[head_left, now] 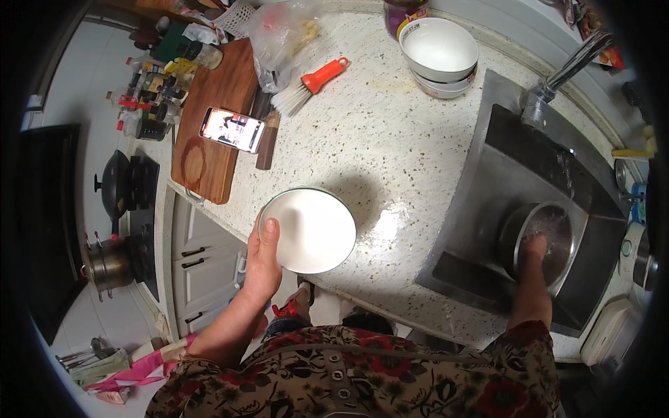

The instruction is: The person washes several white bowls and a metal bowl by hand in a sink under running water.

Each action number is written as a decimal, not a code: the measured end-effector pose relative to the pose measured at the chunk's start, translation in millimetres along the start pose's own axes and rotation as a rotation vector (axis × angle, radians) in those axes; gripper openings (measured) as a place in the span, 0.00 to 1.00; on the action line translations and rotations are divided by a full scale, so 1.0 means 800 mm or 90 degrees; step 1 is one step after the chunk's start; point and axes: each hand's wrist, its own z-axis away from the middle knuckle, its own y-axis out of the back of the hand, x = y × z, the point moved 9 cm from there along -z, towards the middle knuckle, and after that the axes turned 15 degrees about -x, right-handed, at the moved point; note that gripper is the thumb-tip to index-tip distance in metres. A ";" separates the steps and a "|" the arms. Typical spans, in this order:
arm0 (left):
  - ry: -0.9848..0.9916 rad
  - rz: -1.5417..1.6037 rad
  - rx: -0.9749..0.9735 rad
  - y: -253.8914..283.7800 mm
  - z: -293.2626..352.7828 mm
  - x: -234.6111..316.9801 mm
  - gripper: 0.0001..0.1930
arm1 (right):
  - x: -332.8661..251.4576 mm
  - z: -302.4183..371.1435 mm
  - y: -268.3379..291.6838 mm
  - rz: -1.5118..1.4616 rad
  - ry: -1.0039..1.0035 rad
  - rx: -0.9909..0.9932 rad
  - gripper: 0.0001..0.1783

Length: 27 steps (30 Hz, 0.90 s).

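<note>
1. While my left hand (263, 261) grips the rim of a white bowl (308, 230), thumb lying over the inside edge and fingers hidden underneath, that bowl tilts above the front edge of the speckled counter (390, 146), partly out past it.
2. Over in the steel sink (488, 174), my right hand (536, 247) is down inside a round metal pot (540, 240); the fingers are buried among wet contents, so I cannot tell whether they are clenched or loose.
3. That pot sits toward the sink's front right part, and the tap (568, 70) reaches in from the sink's back edge.
4. Near the counter's back edge, a stack of white bowls (439, 56) stands just beside the sink's back left corner.
5. Left of the stack, a brush with an orange handle (310, 85) lies on the counter, bristles pointing toward a wooden cutting board (212, 111).
6. On that board's near right edge a phone (232, 129) lies with its screen lit.
7. A clear plastic bag (282, 38) slumps at the board's far right corner, touching the brush's bristle end.
8. Past the board, bottles and jars (150, 90) crowd the counter's far left end.
9. Further left, a black wok (115, 184) sits on the stove, with a lidded steel pot (108, 265) just beside it.
10. Below me, white cabinet drawers (205, 272) run under the counter's front edge.
</note>
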 end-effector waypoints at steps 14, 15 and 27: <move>0.034 0.144 -0.027 0.006 -0.019 -0.006 0.36 | 0.033 -0.050 -0.022 -0.393 0.179 0.040 0.22; 0.035 0.139 -0.025 0.005 -0.018 -0.008 0.37 | 0.059 -0.036 -0.014 -0.258 0.045 0.040 0.22; -0.063 -0.005 -0.177 -0.083 -0.031 0.058 0.25 | -0.064 0.053 0.031 0.046 -0.002 0.065 0.23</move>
